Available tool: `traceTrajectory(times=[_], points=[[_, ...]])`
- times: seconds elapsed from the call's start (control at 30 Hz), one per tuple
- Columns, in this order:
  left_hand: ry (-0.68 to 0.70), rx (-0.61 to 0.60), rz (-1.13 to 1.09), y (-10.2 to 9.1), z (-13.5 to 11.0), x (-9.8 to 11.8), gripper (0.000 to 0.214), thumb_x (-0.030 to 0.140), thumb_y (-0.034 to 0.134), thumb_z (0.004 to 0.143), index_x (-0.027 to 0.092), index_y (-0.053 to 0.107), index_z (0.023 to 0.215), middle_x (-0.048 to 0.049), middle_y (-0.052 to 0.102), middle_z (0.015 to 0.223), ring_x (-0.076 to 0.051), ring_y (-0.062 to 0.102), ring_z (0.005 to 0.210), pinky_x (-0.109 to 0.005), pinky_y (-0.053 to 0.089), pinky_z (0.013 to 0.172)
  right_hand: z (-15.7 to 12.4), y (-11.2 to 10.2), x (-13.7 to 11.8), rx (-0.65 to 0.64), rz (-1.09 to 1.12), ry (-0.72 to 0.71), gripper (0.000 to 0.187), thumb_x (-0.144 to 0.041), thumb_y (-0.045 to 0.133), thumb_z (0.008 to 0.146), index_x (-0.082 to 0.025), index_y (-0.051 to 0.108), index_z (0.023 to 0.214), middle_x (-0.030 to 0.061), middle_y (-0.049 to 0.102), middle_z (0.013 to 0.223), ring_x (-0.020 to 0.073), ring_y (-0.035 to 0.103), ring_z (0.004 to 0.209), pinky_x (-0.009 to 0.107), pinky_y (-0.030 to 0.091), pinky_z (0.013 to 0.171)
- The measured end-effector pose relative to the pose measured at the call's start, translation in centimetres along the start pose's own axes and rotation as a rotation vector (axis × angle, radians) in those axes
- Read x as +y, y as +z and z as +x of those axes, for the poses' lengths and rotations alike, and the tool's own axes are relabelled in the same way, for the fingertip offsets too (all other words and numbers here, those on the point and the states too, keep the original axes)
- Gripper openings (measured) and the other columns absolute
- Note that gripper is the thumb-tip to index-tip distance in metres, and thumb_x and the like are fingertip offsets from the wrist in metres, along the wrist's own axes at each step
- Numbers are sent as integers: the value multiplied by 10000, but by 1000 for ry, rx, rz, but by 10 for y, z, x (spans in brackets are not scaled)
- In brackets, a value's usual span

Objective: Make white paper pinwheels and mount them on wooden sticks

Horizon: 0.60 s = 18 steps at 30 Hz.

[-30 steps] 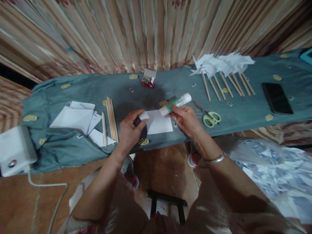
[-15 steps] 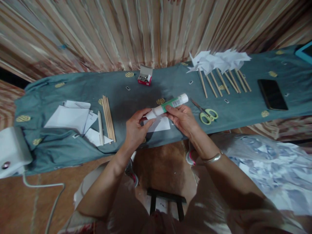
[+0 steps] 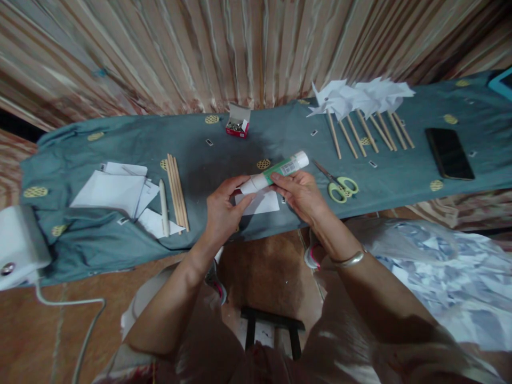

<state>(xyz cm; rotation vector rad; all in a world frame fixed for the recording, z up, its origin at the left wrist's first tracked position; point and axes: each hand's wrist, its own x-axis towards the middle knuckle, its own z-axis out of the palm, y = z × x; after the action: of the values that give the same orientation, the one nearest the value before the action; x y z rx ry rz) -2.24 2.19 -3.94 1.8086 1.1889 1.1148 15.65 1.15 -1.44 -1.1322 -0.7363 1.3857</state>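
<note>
Between my two hands, above the cloth-covered table, a white and green glue stick (image 3: 280, 172) lies tilted, its right end higher. My left hand (image 3: 224, 208) grips the white cap end with thumb and fingers. Around the green-labelled body, my right hand (image 3: 299, 194) is closed, thumb on top. Under the glue stick a white sheet of paper (image 3: 262, 204) rests on the cloth, partly covered by my hands. To the right of my right hand lie scissors (image 3: 340, 188) with light green handles.
White paper pinwheels (image 3: 360, 98) on sticks lie back right, near a black phone (image 3: 449, 153). A red box of pins (image 3: 237, 121) stands at the back. Leftward are wooden sticks (image 3: 177, 192), a white pen-like tool (image 3: 164, 208), paper sheets (image 3: 108, 193) and a white device (image 3: 22, 245).
The hands and the glue stick stay almost where they were. The view has shifted very slightly.
</note>
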Motion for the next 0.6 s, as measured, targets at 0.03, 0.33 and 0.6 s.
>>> traceTrajectory(times=[0.03, 0.33, 0.6], points=[[12, 0, 14, 0, 0, 0, 330, 344, 713, 824, 194, 684, 1117, -68, 722, 1136, -199, 685, 1004, -336, 572, 879, 0, 0, 0, 7, -6, 0, 427, -501, 911, 490, -198, 687, 692, -13, 679, 667, 138, 622, 668, 290, 541, 705], [147, -37, 103, -5, 0, 6, 298, 329, 687, 863, 206, 675, 1134, -68, 728, 1122, -193, 680, 994, -313, 554, 862, -2, 4, 1, -19, -6, 33, 417, -494, 920, 478, -197, 717, 688, -8, 710, 676, 122, 619, 626, 269, 541, 666], [88, -17, 142, -7, -1, 4, 300, 369, 686, 858, 217, 698, 1116, -64, 736, 1124, -204, 690, 993, -325, 553, 865, 0, 9, 11, -9, -23, 34, 404, -486, 913, 492, -187, 703, 665, -13, 702, 658, 116, 614, 596, 258, 536, 634]])
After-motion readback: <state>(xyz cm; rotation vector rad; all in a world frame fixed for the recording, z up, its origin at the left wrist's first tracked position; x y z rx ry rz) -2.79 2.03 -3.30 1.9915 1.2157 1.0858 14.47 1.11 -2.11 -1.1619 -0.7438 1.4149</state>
